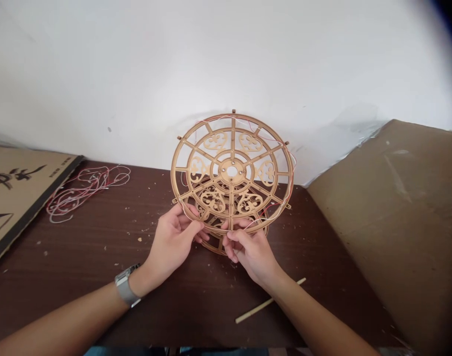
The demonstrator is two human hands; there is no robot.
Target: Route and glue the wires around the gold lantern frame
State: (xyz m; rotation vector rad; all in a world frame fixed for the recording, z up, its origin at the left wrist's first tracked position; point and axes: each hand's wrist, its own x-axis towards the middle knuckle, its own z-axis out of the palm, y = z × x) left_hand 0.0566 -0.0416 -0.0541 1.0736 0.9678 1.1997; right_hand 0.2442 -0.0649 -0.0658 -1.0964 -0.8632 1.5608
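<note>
Head view: our left hand and right hand curl partly closed, fingertips pinching the lower rim of a tiered laser-cut wooden wheel frame, which tilts up from the dark worktop, thin red and white wires strung along it. Farther off lie a loose wire bundle, a cardboard sheet and a white wall.

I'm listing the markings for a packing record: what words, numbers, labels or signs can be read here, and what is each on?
Large black brush-style characters on the flat cardboard box: too stylised and cut off to quote.
Small print near that box's upper edge: too small to read.
Silver wristwatch: no readable dial shows.
Laser-cut wooden frame: no text visible.
</note>
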